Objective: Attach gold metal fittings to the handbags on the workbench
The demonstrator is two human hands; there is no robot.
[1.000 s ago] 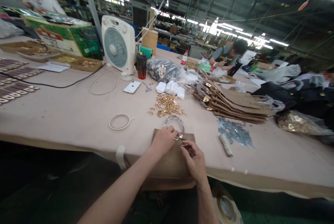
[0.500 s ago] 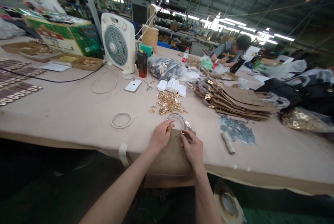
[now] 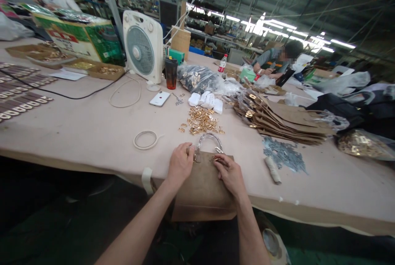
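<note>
A brown bag panel (image 3: 202,187) hangs over the table's front edge, with a plastic-wrapped loop handle (image 3: 210,136) at its top. My left hand (image 3: 181,162) is closed at the panel's upper left corner, beside the handle's left end; whatever sits between its fingertips is too small to make out. At the upper right, my right hand (image 3: 230,173) pinches a small gold metal fitting (image 3: 215,159) against the panel, just below the handle's right end. Beyond the handle lies a heap of gold fittings (image 3: 202,121).
A tape roll (image 3: 145,140) lies to the left, a phone (image 3: 159,98) and fan (image 3: 143,47) farther back. At right are stacked brown panels (image 3: 286,123), grey pieces (image 3: 284,154) and a small beige roll (image 3: 273,170). A co-worker (image 3: 277,59) sits across the table.
My left hand has moved left, from inside the handle's base to the panel's corner, uncovering the handle's left end. The right hand stays at the fitting. The view has shifted slightly.
</note>
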